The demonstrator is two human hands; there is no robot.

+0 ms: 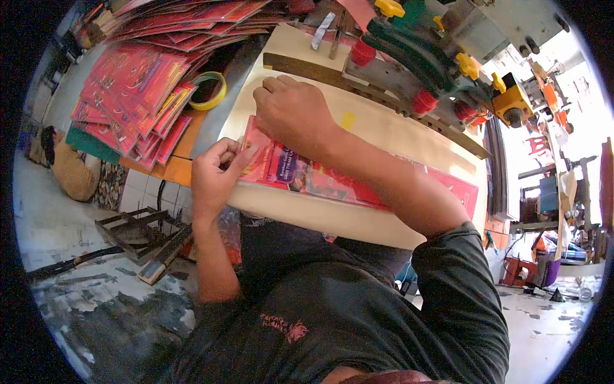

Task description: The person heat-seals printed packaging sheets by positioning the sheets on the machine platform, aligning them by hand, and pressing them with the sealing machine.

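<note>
A long red printed plastic sheet [345, 185], with a dark blue label patch near its left end, lies along the front of the cream work table [377, 232]. At its left end, my left hand [216, 171] is closed, thumb and forefinger pinched on the sheet's edge. My right hand [293, 114] is curled into a fist just above that same end, and my forearm crosses over the sheet. Whatever the right fingers hold, if anything, is hidden beneath the hand. A small yellow patch [348, 120] shows on the table beyond my right wrist.
Piles of red printed sheets [131, 89] stand at the left, beside a roll of yellow tape [210, 89]. Behind the table runs a long metal bar [384, 96] of a machine with red and yellow knobs [424, 100]. A metal frame [144, 233] stands on the floor, lower left.
</note>
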